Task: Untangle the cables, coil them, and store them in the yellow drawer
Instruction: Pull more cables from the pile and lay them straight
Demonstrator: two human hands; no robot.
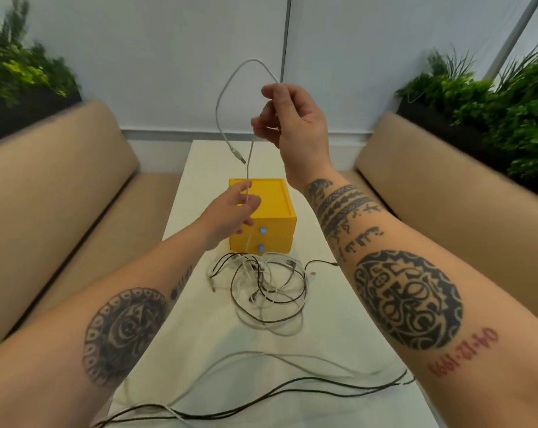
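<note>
The right hand (289, 118) pinches a thin white cable (218, 100) up high, plug dangling; the left hand (233, 211) grips it lower, above the black-and-white tangle (261, 291) lying before the yellow drawer (277, 217)

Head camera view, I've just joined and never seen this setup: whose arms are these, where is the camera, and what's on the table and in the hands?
There is no machine here. The two bare arms belong to a person, and the single picture comes from a camera worn on their head, looking forward and down. The right hand, raised, pinches a white cable whose plug end dangles free. The same cable runs down through the fingers of the left hand, which holds it lower, and on into a tangle of black and white cables on the white table. Behind the tangle stands the yellow drawer unit, both drawers closed. Loose strands trail across the near end. Padded benches flank the table.
</note>
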